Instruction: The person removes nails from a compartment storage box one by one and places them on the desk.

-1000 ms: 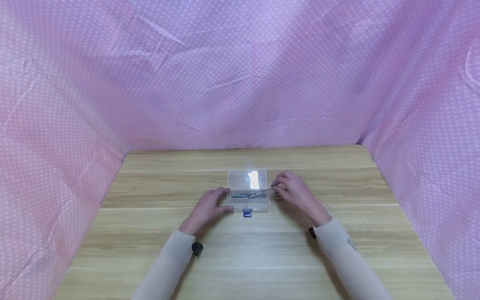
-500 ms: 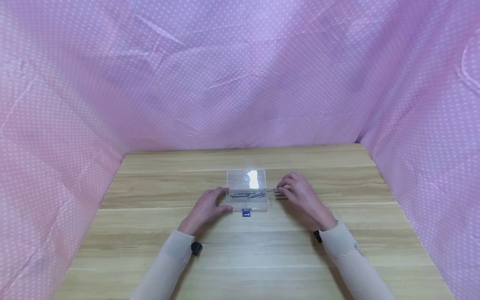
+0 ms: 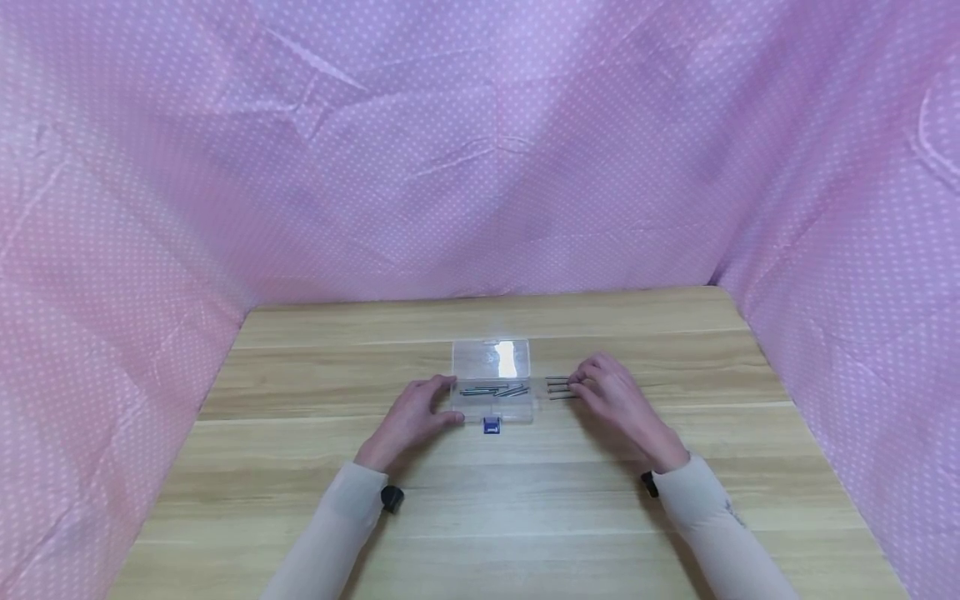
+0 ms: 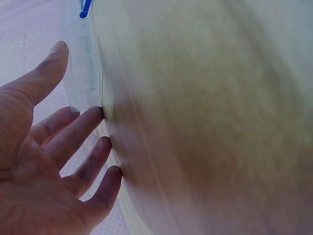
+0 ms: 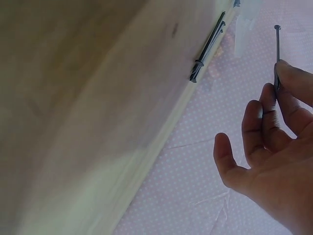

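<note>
In the head view, a clear plastic case stands with its lid raised back and a blue latch at the front. Several metal nails lie inside. My left hand rests at the case's left end, thumb by the front corner and fingertips by the side; its fingers are fairly straight in the left wrist view. To the right of the case, my right hand pinches a nail between thumb and finger. Beside it more nails lie roughly parallel on the table.
The wood-grain table extends around the case on all sides. Pink dotted cloth hangs behind the table and along both sides.
My right hand has drawn back rightward from the case, uncovering the nails on the table beside it. My left hand has stayed at the case's left end.
</note>
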Demonstrator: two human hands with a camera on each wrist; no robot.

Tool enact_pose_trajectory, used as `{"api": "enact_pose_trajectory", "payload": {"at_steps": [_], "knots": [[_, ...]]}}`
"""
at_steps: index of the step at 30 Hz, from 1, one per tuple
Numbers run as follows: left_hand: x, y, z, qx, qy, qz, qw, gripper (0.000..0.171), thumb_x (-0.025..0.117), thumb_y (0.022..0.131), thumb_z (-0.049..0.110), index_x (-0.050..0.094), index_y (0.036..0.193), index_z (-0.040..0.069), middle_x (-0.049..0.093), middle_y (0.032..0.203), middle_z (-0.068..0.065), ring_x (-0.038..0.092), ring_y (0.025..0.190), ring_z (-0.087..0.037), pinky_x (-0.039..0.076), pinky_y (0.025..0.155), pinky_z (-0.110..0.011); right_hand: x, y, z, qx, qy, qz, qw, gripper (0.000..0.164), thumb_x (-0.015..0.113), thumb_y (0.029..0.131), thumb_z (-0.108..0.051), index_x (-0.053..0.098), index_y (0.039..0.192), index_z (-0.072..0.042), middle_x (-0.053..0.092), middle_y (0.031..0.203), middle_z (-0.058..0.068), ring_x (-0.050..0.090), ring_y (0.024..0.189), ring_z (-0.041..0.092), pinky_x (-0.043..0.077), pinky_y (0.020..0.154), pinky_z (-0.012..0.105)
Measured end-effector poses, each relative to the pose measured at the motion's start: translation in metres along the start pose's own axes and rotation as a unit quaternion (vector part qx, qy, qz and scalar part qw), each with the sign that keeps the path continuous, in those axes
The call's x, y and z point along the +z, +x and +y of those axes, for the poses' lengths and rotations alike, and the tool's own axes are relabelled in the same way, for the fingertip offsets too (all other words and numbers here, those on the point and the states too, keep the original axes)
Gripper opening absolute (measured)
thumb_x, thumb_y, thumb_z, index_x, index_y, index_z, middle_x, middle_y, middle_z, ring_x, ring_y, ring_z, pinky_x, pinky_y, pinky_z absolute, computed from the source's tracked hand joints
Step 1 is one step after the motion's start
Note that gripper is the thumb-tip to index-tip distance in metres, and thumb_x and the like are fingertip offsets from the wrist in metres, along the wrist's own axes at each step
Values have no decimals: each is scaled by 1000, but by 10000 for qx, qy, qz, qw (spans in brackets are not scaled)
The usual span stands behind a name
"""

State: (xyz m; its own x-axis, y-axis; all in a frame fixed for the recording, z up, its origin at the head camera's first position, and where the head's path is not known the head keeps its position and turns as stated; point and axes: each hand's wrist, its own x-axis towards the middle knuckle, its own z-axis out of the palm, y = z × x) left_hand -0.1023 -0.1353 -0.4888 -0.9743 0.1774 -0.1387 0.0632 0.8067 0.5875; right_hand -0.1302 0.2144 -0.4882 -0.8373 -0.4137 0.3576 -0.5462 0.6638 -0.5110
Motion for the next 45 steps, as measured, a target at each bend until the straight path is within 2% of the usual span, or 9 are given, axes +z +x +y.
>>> {"api": "enact_pose_trajectory", "payload": {"at_steps": [12, 22, 29, 39, 45], "knots": [[2, -1, 1, -12, 55, 21, 10000, 74, 85, 86, 37, 55, 149, 13, 59, 145, -14, 49, 137, -40, 39, 115, -59, 0, -5, 1, 187, -208, -343, 9990, 7, 80, 88, -5, 74, 91, -5, 70, 101, 10, 61, 101, 33, 50, 93, 54], [5, -4, 1, -39, 65, 68, 9999, 74, 85, 86, 37, 55, 149, 13, 59, 144, -12, 49, 137, -38, 40, 114, -58, 2, -8, 2, 274, -256, -697, 9969, 8, 79, 88, -2, 75, 92, -6, 68, 99, 6, 65, 94, 26, 57, 87, 45], [7, -5, 2, -59, 47, 102, 9999, 73, 85, 85, 37, 56, 148, 13, 60, 144, -12, 49, 137, -38, 40, 114, -58, 2, -9, 4, 417, -216, -1090, 9929, 6, 78, 90, -5, 76, 95, -7, 65, 98, 3, 64, 91, 21, 59, 86, 41], [9, -7, 2, -30, 63, 115, 9999, 74, 85, 86, 37, 55, 149, 13, 60, 144, -11, 49, 137, -37, 40, 115, -57, 1, -10, 6, 176, -324, -1340, 9903, 6, 79, 89, -5, 77, 92, -10, 65, 95, 1, 63, 91, 22, 57, 87, 44], [10, -7, 2, -42, 84, 134, 9999, 75, 85, 85, 38, 55, 149, 14, 59, 145, -12, 49, 137, -37, 40, 114, -57, 2, -13, 7, 15, -514, -1318, 9899, 6, 79, 89, -5, 76, 92, -9, 65, 95, 0, 63, 91, 20, 57, 85, 41]]}}
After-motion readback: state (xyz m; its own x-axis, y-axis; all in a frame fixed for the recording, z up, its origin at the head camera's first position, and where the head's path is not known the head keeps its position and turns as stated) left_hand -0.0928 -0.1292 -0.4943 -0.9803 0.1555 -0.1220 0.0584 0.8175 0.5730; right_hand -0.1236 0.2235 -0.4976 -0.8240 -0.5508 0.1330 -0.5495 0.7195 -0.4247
